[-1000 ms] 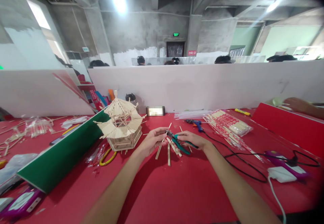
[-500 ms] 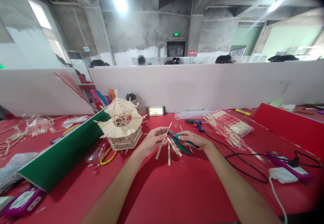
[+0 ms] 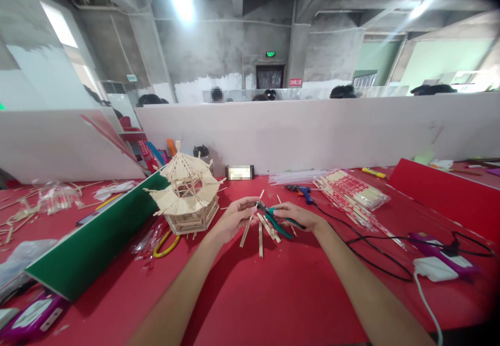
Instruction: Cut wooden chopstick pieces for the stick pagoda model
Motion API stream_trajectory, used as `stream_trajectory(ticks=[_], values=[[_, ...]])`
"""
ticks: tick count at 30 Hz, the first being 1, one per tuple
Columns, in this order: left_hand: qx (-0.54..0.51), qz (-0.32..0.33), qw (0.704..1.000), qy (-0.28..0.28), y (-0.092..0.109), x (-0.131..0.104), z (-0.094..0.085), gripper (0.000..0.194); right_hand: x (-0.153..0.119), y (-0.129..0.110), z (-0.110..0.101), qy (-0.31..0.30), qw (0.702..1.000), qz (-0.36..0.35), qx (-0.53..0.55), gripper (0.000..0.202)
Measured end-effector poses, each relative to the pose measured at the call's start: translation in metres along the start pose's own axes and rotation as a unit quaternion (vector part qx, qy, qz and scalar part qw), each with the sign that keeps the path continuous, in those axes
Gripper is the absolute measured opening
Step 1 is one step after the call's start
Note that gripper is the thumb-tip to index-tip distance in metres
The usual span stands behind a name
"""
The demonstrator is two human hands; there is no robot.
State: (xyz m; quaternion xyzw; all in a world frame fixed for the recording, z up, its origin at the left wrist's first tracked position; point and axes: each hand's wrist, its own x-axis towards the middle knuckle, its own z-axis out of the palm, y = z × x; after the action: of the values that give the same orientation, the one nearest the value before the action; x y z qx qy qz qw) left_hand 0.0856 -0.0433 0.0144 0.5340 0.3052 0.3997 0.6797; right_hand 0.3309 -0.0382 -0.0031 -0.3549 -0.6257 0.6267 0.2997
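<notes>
right hand (image 3: pixel 299 215) wrapped round the green cutters (image 3: pixel 275 218), left hand (image 3: pixel 234 217) pinching a stick (image 3: pixel 253 213) at the blades, just right of the pagoda (image 3: pixel 186 194). loose sticks (image 3: pixel 261 236) lie below. if that pinch slips, the cut could go crooked or nip a fingertip.

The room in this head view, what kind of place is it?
Probably a shared craft workshop in a bare concrete hall. A wooden-stick pagoda model stands on the red table, a blue glue gun and packs of sticks lie nearby, and white partitions separate other seated people.
</notes>
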Motion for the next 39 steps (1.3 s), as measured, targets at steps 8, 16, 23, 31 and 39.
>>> stream_trajectory(ticks=[8, 16, 23, 31, 39], values=[[-0.006, -0.004, 1.0, 0.008, 0.0022, -0.0017, 0.0034, 0.04, 0.0002, -0.0016, 0.0018, 0.001, 1.0, -0.003, -0.001, 0.041], [-0.001, -0.004, 1.0, 0.008, -0.0011, 0.0007, 0.0007, 0.042, 0.0008, -0.0018, 0.0025, 0.004, 1.0, 0.007, 0.001, 0.042], [0.015, -0.003, 1.0, 0.008, 0.0017, -0.0017, 0.0023, 0.043, 0.0013, 0.0007, -0.0005, 0.007, 1.0, 0.009, 0.006, 0.041], [0.04, 0.004, 0.999, 0.0, 0.0059, -0.0045, 0.0046, 0.049, 0.0003, -0.0028, 0.0016, -0.002, 1.0, -0.005, 0.008, 0.037], [0.037, -0.001, 0.999, 0.002, 0.0073, -0.0057, 0.0064, 0.047, -0.0013, -0.0067, 0.0032, -0.025, 1.0, -0.002, 0.018, 0.043]])
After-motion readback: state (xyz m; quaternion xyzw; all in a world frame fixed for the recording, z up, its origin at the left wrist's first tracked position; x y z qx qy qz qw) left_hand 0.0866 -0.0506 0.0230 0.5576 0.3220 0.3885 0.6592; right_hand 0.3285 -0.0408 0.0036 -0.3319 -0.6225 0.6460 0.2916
